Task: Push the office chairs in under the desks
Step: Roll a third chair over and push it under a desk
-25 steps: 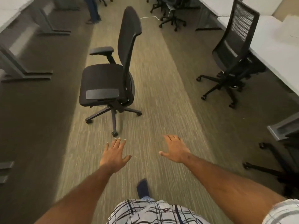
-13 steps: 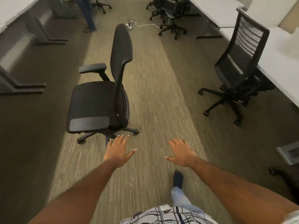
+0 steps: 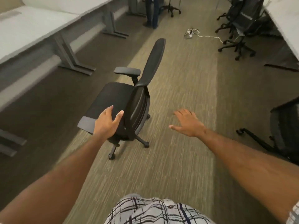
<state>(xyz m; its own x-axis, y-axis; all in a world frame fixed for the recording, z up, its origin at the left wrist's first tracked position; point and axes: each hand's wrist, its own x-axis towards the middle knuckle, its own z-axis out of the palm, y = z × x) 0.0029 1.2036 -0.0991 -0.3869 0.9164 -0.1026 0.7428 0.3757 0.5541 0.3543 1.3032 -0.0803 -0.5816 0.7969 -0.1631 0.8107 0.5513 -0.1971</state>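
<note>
A black office chair (image 3: 113, 96) stands in the middle of the carpeted aisle, its seat facing the white desks (image 3: 32, 28) along the left. Its backrest (image 3: 153, 62) rises on the right side of the seat. My left hand (image 3: 107, 122) hovers open over the near armrest (image 3: 85, 122), fingers spread, at or just above it; contact is not clear. My right hand (image 3: 187, 122) is open in the air to the right of the chair, apart from it.
Grey desk legs (image 3: 71, 57) line the left side. A mesh chair (image 3: 284, 131) sits at the right edge. Several black chairs (image 3: 239, 21) crowd the far right by another desk (image 3: 286, 18). A white cable (image 3: 205, 35) lies on the floor. A person's legs (image 3: 152, 12) stand far back.
I have come closer to the chair and my view has swung left. My left hand has reached over the chair's near armrest; my right hand stays free beside it.
</note>
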